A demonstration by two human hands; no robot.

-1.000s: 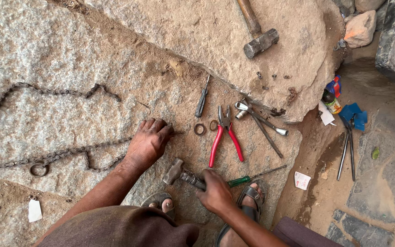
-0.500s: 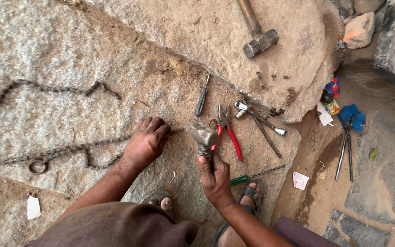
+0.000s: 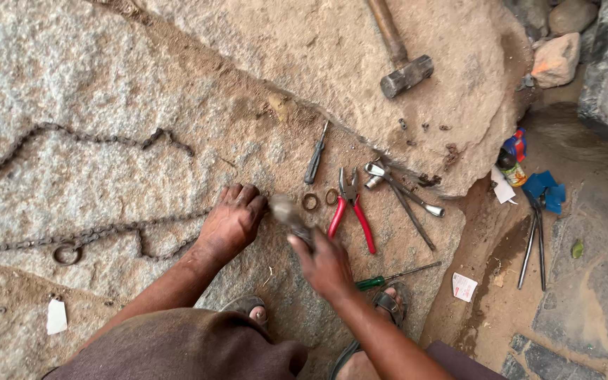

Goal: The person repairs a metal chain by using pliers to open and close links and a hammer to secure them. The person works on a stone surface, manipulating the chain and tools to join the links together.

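Fingers [image 3: 318,248] of right hand [image 3: 326,264] clenched around small hammer [image 3: 286,210], head beside left hand [image 3: 232,219].

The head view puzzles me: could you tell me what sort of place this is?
Probably an outdoor, makeshift repair spot: tools such as red-handled pliers and a sledgehammer lie on a bare granite boulder, beside a long chain.
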